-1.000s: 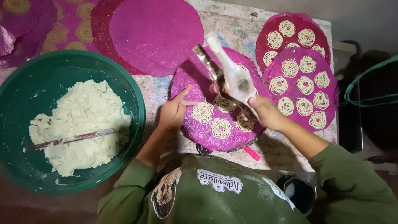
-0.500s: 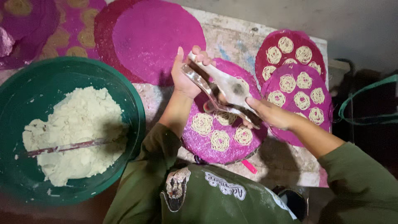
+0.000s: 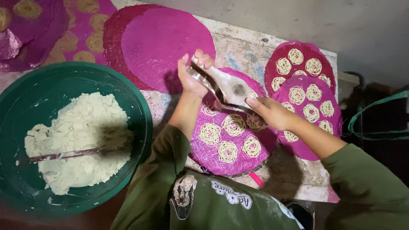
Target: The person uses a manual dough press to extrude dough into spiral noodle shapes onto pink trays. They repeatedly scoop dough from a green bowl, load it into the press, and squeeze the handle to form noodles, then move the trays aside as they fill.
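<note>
Both hands grip a dull metal noodle press w/ two long handles: left hand closed round the far ends, right hand closed on the near end. It hangs over a round woven pink mat dotted w/ pale coiled noodle nests. Left, a green plastic basin holds crumbly white dough.
</note>
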